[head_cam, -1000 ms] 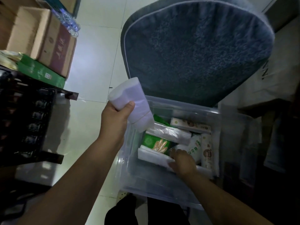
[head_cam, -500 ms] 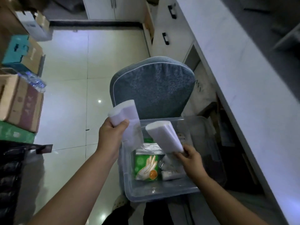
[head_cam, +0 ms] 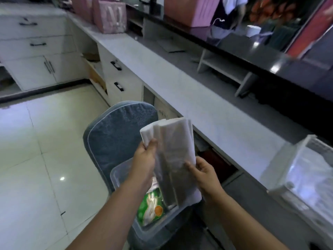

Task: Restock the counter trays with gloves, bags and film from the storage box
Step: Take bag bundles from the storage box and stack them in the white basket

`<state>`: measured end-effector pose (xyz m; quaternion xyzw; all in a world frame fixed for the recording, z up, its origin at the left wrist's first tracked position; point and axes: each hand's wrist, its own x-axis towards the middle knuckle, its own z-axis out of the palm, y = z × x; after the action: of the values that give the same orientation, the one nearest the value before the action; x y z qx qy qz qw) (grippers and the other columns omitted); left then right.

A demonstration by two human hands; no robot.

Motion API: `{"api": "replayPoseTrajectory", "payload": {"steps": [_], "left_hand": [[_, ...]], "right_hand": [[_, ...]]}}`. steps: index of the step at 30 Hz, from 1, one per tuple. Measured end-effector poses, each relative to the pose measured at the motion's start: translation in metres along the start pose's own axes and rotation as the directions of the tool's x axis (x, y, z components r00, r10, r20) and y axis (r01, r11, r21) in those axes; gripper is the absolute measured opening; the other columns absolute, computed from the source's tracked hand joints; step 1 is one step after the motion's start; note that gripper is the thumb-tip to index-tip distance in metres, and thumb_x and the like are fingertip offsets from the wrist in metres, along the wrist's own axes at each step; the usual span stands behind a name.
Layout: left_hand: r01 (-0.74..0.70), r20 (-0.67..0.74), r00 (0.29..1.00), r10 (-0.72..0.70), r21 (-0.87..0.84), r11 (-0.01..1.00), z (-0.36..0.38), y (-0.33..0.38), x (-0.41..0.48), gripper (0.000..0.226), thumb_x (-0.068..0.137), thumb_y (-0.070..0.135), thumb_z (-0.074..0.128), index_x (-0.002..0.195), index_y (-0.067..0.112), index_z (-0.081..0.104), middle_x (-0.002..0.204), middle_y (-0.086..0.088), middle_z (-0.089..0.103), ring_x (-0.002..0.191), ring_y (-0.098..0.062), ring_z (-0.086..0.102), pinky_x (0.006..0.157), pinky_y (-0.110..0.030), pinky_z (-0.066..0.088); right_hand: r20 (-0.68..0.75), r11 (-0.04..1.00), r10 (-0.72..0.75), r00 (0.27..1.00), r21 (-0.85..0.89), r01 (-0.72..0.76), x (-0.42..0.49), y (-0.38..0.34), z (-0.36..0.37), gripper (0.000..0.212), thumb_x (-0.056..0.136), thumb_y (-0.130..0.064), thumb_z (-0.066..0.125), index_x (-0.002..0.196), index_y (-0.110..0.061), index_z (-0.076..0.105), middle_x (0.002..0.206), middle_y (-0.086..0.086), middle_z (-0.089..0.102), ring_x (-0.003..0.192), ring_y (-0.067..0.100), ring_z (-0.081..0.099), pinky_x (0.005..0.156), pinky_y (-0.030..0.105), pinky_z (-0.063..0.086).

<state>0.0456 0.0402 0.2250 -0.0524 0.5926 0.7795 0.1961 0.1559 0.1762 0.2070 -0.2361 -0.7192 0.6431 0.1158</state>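
Out to the left of the left hand [head_cam: 145, 158]: pale tiled floor [head_cam: 45, 159]. Behind and below that hand, a blue cushioned chair [head_cam: 117, 132], with the clear storage box [head_cam: 118, 171] resting on its seat. Fingers curled, thumb up front, gripping the near upper corner of the wrapped packs [head_cam: 173, 141]. Directly under that wrist, inside the box, a green glove pack [head_cam: 151, 206] lying flat, printed with a pale hand. Between the two hands, raised above the box: two long white packs in clear wrap, side by side and roughly upright, lower ends hanging just over the box's right rim. On their right, the right hand [head_cam: 205, 170], thumb laid across the front of the wrap, fingers curled behind, gripping the lower half. Beyond and to the right of that hand, a long pale counter [head_cam: 180, 98]. Farther right again, at the edge of view, a clear tray [head_cam: 297, 177] standing on the counter, too blurred to tell its contents.
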Motion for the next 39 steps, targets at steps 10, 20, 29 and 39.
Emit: {"api": "replayPoseTrajectory", "payload": {"steps": [10,20,29,39], "left_hand": [[0.257,0.419,0.880,-0.225,-0.021,0.966,0.145,-0.015,-0.077,0.034,0.095,0.034,0.045,0.110,0.008,0.061,0.095,-0.014,0.073,0.084,-0.029,0.070,0.066,-0.038,0.057],[-0.162,0.814,0.566,-0.131,0.265,0.951,0.289,-0.094,-0.233,0.031,0.069,0.026,0.076,0.097,0.020,0.064,0.090,0.000,0.075,0.079,-0.014,0.071,0.061,-0.025,0.056],[-0.407,0.866,0.498,-0.053,0.288,0.867,0.378,-0.168,-0.361,0.054,0.064,0.042,0.070,0.114,0.037,0.050,0.106,0.013,0.064,0.092,-0.002,0.063,0.075,-0.024,0.054],[-0.302,0.843,0.538,-0.009,0.202,0.932,0.418,-0.185,-0.410,0.041,0.066,0.026,0.079,0.101,0.030,0.058,0.091,0.005,0.070,0.076,-0.003,0.069,0.058,-0.016,0.053]], "right_hand": [[-0.272,0.989,0.035,0.962,0.150,0.006,-0.080,-0.009,-0.128,0.011,0.086,-0.027,0.063,0.081,-0.018,0.065,0.072,-0.004,0.067,0.067,0.010,0.063,0.055,0.018,0.048],[-0.590,0.888,0.188,0.785,0.444,0.121,-0.214,-0.004,-0.301,0.024,0.085,-0.023,0.065,0.102,-0.006,0.065,0.096,0.020,0.072,0.085,0.032,0.067,0.081,0.048,0.055],[-0.739,0.812,0.214,0.638,0.498,0.305,-0.295,0.017,-0.428,0.011,0.088,-0.022,0.061,0.095,-0.013,0.063,0.085,0.010,0.076,0.075,0.027,0.073,0.061,0.039,0.059],[-0.743,0.869,0.118,0.659,0.398,0.294,-0.332,0.015,-0.475,0.019,0.089,-0.016,0.062,0.108,-0.017,0.060,0.103,0.011,0.071,0.094,0.032,0.069,0.083,0.052,0.056]]}}
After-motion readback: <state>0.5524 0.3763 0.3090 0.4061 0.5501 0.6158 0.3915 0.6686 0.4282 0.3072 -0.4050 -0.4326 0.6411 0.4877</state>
